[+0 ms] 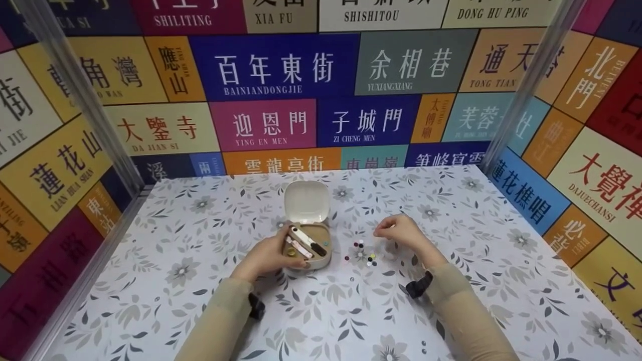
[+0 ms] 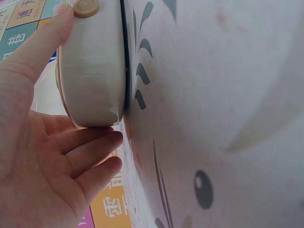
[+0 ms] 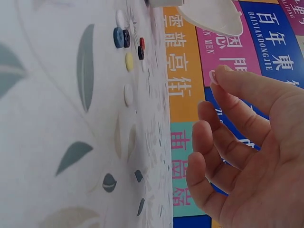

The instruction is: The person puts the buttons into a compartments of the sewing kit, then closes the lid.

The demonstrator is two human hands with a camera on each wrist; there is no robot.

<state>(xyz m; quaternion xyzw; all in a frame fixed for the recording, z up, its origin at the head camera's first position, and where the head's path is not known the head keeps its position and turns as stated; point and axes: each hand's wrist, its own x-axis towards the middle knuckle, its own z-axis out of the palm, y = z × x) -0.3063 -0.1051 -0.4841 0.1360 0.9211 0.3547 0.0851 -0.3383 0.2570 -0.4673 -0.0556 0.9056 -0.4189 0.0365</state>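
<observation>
My left hand [image 1: 263,255] grips the left side of a small cream sewing box [image 1: 323,260], which sits on the table with its lid [image 1: 306,199] standing up at the back. In the left wrist view, the thumb lies by a round tan knob [image 2: 86,7] on the box front. Inside are a white-and-brown slim tool [image 1: 306,238], a pinkish slim piece [image 1: 300,247] and a small yellowish round thing [image 1: 291,252]. My right hand [image 1: 406,233] is raised right of the box. Its thumb and forefinger pinch a small pale button [image 3: 213,77].
Several loose buttons [image 1: 371,257] in dark, red, yellow and white lie on the table between the box and my right hand. A floral cloth [image 1: 180,271] covers the table. Panels with street names [image 1: 273,67] stand behind and on both sides.
</observation>
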